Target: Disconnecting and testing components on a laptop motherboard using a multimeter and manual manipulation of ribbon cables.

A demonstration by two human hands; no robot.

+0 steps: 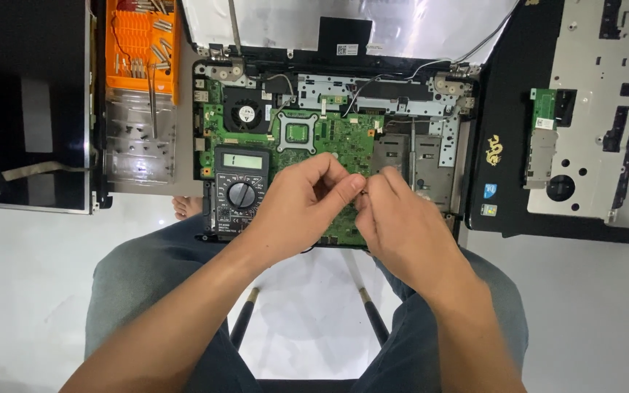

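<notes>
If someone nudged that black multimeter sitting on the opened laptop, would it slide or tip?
The multimeter lies flat on the laptop base, so tipping seems unlikely. It rests on uneven board parts, so it might rock or slide. Its boxy body looks rigid and fairly solid. Both the left hand and right hand are beside it.

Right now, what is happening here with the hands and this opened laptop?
A seated person holds both hands together over an opened laptop base with its green circuit board exposed. The left hand and right hand pinch something small between the fingertips; what it is cannot be told. A black multimeter lies on the board's left part, and an orange screwdriver case sits beyond it.
</notes>
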